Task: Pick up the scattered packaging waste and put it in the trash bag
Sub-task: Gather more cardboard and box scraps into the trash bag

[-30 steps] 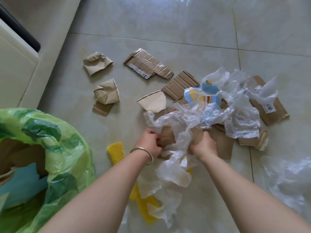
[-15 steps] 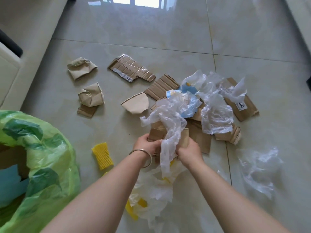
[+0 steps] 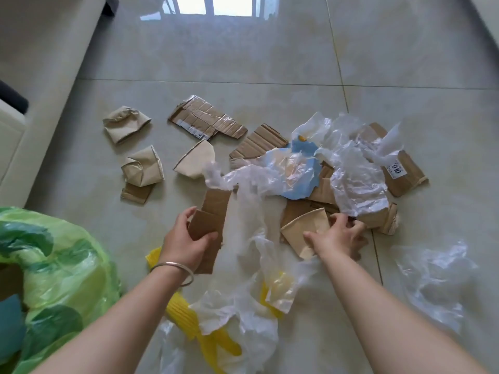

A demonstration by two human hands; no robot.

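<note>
Head view looks down on my two bare forearms reaching over a glossy tiled floor (image 3: 270, 49) littered with packaging waste. My left hand (image 3: 186, 238), a metal bangle (image 3: 172, 267) on its wrist, is closed around folded brown cardboard pieces (image 3: 212, 214), thumb on the front face and fingers behind. A long strip of clear plastic film (image 3: 248, 211) hangs just beside that cardboard and trails down over yellow corrugated material (image 3: 183, 314) near my arms. My right hand (image 3: 337, 236) has its fingers spread, resting on a flattened beige paper cup (image 3: 305, 228) at the near edge of the main heap; I cannot tell whether it grips the cup. Beyond it lie a blue-and-white plastic bag (image 3: 297, 168), crumpled clear plastic (image 3: 356, 184) and a labelled cardboard piece (image 3: 405, 171). Farther left sit two crushed paper cups (image 3: 125, 124) (image 3: 143, 166), a taped cardboard strip (image 3: 205, 121) and another flattened cup (image 3: 195, 160). A loose clear plastic sheet (image 3: 432, 279) lies apart on the right. The green trash bag (image 3: 62, 279) stands open at lower left.
</note>
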